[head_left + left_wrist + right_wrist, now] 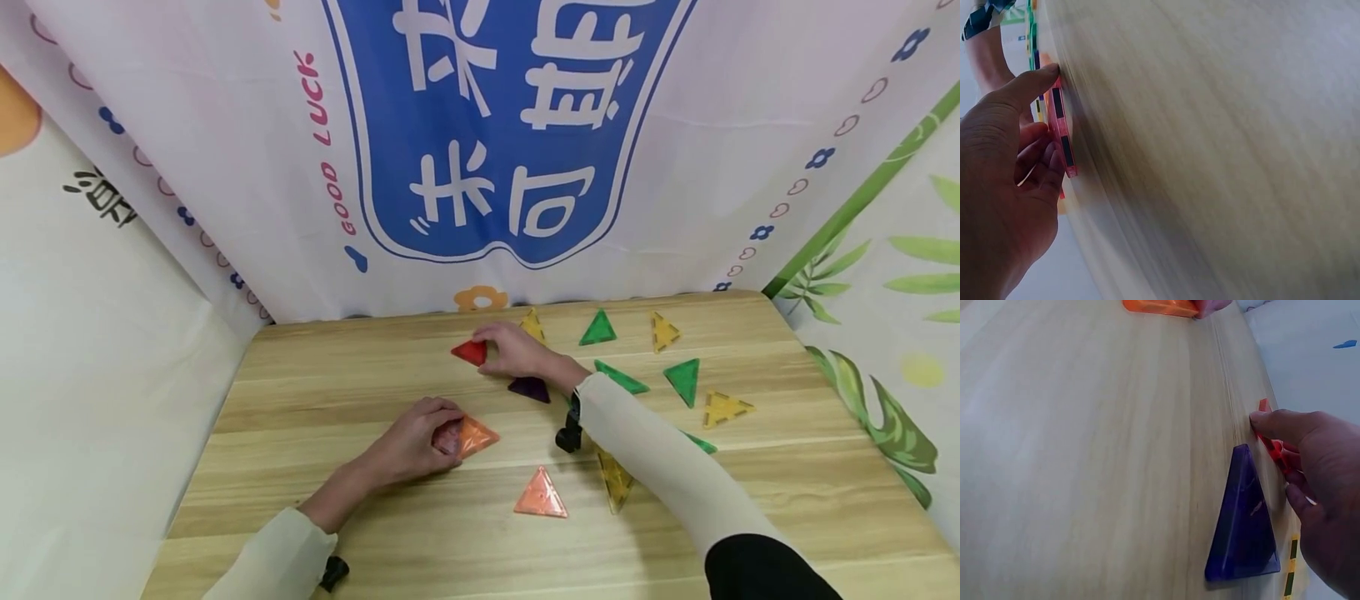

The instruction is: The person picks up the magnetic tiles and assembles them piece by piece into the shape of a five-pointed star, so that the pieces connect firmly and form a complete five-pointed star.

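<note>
My left hand (412, 437) holds a pink translucent magnetic tile (447, 438) between thumb and fingers. Dark strips show in that tile's edge (1062, 126) in the left wrist view. An orange triangular tile (477, 437) lies against the pink one, point to the right. Farther back, my right hand (519, 350) pinches a red triangular tile (470, 352) by its right side, low over the table. A dark purple triangular tile (1244, 525) lies just in front of the right hand, partly under the forearm in the head view.
A salmon triangular tile (542, 496) lies near the front middle. Several green tiles (682, 382) and yellow tiles (726, 408) are spread over the right side of the wooden table (300, 375), some partly behind the right sleeve. A printed curtain (262, 208) hangs along the back edge.
</note>
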### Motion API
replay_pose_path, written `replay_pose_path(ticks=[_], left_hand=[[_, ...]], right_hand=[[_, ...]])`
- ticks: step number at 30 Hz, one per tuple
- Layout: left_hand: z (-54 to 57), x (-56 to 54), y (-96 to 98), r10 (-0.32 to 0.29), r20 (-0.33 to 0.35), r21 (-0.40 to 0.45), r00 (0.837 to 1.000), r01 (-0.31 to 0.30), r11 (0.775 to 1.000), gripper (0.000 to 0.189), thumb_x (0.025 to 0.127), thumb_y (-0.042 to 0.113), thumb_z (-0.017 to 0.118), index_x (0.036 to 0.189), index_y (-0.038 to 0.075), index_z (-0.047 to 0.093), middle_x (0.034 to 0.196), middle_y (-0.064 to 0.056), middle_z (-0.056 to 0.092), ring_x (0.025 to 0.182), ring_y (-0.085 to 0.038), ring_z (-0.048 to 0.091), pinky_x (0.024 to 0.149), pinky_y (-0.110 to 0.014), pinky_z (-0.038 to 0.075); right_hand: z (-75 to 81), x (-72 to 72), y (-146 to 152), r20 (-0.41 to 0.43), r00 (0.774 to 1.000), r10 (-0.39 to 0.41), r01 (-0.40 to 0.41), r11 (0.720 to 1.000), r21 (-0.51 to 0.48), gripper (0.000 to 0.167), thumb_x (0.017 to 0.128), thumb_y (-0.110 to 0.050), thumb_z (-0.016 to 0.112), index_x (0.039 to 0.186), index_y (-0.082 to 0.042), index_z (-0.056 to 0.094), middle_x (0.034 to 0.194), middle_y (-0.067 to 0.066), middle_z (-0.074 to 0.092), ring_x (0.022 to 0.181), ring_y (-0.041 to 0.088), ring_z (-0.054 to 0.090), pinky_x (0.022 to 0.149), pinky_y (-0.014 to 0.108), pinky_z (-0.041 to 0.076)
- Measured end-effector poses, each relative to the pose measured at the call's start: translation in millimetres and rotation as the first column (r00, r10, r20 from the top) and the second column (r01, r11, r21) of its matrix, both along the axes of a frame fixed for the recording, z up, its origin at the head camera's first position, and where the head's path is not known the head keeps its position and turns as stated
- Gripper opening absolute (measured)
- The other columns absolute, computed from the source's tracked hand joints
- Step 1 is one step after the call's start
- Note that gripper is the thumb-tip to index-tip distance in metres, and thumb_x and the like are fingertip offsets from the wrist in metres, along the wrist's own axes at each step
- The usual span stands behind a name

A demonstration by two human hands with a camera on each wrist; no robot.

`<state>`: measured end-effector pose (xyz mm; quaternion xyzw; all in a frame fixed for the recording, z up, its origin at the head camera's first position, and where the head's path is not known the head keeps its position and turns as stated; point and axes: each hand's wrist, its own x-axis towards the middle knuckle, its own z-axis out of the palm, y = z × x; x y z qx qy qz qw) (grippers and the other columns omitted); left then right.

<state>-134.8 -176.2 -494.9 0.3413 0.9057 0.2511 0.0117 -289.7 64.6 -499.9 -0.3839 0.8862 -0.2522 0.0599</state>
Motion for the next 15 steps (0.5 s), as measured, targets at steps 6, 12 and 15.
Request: replay_pose_path(ticks=[6,12,15], left_hand=[[0.8,-2.8,-3.3,-0.024,0.035,0.003,0.999,0.024,1.000,0.061,0.078,0.020,0.095,0.130,0.000,0.071,0.131,-0.012,0.067,0.122,-0.028,0.063,0.102,-0.046,0.056],[4.1,-5.0,-8.1,-0.042,0.070,0.005,0.997,0.042,0.999,0.060,0.079,0.017,0.094,0.132,0.000,0.070,0.133,-0.011,0.067,0.126,-0.029,0.061,0.105,-0.048,0.054],[5.3,-5.3,-11.3,-0.048,0.091,-0.002,0.995,0.048,0.999,0.061,0.080,0.018,0.093,0.133,0.000,0.069,0.134,-0.012,0.066,0.127,-0.030,0.061,0.106,-0.050,0.053]], right_hand=[[-8.4,-2.0,5,-0.038,0.999,0.002,-0.005,0.998,-0.068,0.055,0.083,-0.030,0.090,0.128,-0.001,0.074,0.130,0.013,0.072,0.126,0.031,0.064,0.109,0.044,0.051],[3.3,24.0,16,-0.057,0.998,0.009,-0.012,0.998,-0.067,0.051,0.083,-0.030,0.092,0.123,-0.002,0.077,0.124,0.011,0.075,0.120,0.028,0.067,0.108,0.042,0.052],[6.2,42.4,22,-0.061,0.998,0.012,-0.015,0.998,-0.054,0.052,0.083,-0.033,0.092,0.124,-0.004,0.077,0.125,0.010,0.074,0.120,0.026,0.066,0.107,0.042,0.052]])
